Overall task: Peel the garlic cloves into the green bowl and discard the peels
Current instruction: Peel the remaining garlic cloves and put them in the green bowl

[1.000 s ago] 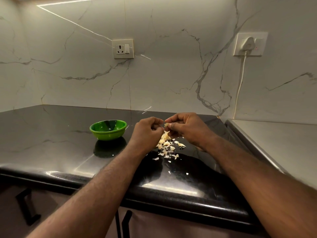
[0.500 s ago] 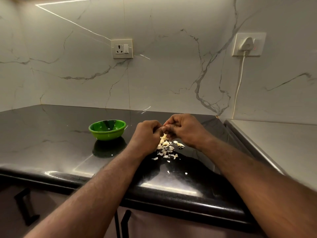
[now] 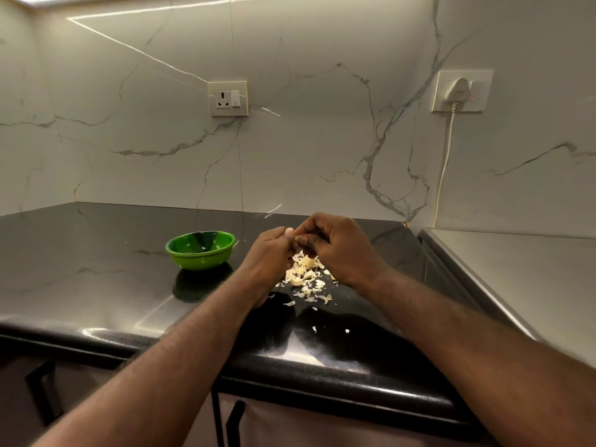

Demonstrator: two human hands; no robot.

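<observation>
Since a second ago your two hands have drawn closer together. The gap that showed a pale bit of clove between the fingertips has nearly closed, and your right hand (image 3: 338,250) has slid a little toward your left hand (image 3: 269,256). The bowl and the heap of peels lie where they were.

Right under your hands, a loose pile of garlic peels (image 3: 304,275) sits on the black bench (image 3: 96,269), with a few stray flakes scattered toward the front edge. Your left hand covers the pile's left side. The green bowl (image 3: 200,262) stands upright to the left of your left hand, near it but apart, and you cannot tell from here what lies inside. To your right the bench meets a grey steel surface (image 3: 516,269). On the marble wall behind are a wall socket (image 3: 228,99) and a white plug (image 3: 458,90), whose cord (image 3: 446,156) hangs down toward the corner.

Both your hands hover above the pile with fingers curled and fingertips meeting. Between them they pinch the garlic clove (image 3: 294,237), which your fingers hide almost wholly, so only a pale sliver shows. How much skin is left on it cannot be told.
</observation>
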